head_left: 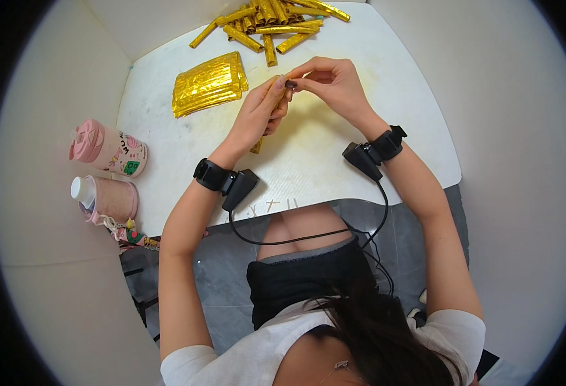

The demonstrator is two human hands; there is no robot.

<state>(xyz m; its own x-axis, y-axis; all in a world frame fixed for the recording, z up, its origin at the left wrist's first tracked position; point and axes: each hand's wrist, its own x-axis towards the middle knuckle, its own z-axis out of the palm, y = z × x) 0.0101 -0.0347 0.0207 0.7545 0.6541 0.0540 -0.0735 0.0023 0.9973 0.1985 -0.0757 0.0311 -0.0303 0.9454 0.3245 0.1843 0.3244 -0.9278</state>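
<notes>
left fingers (282,110) curl around a gold tube (256,147).

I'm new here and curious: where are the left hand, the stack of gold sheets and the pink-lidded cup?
Left hand (256,108): head view, back of hand.
Stack of gold sheets (206,83): head view, top sheet.
Pink-lidded cup (113,148): head view, side below lid.

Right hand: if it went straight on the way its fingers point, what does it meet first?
Likely the left hand and the upper end of the gold tube it holds. The right hand has its fingertips right by them; depth and contact are unclear.
</notes>
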